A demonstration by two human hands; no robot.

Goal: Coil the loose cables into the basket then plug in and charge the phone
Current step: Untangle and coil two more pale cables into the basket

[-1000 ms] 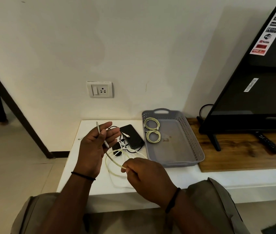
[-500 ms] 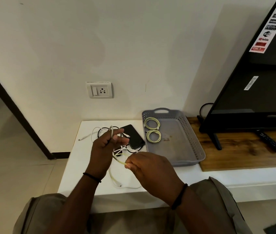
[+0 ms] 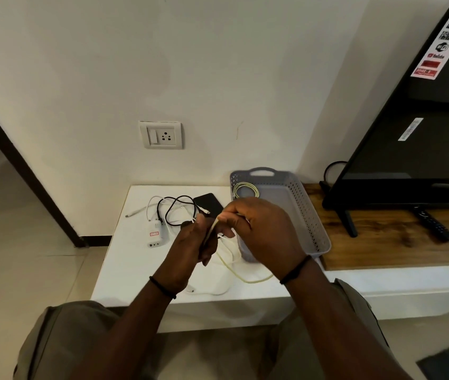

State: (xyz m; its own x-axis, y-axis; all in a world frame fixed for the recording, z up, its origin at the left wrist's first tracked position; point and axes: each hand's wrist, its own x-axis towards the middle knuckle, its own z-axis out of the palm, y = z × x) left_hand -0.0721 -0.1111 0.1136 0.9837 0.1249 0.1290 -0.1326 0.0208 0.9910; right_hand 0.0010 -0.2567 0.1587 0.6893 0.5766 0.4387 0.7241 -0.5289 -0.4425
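both hands (image 3: 229, 231) grip a pale cable (image 3: 241, 277) over the white ledge (image 3: 124, 259) below a wall socket (image 3: 160, 135).

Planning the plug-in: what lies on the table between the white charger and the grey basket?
In the head view: a tangled black cable and the dark phone.

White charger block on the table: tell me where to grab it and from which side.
Grip the white charger block across its long side faces, coming down from above. It lies flat on the white table with its ports toward the near edge and a white cable and black cable bunched at its far end, so the mid-body sides look freest.
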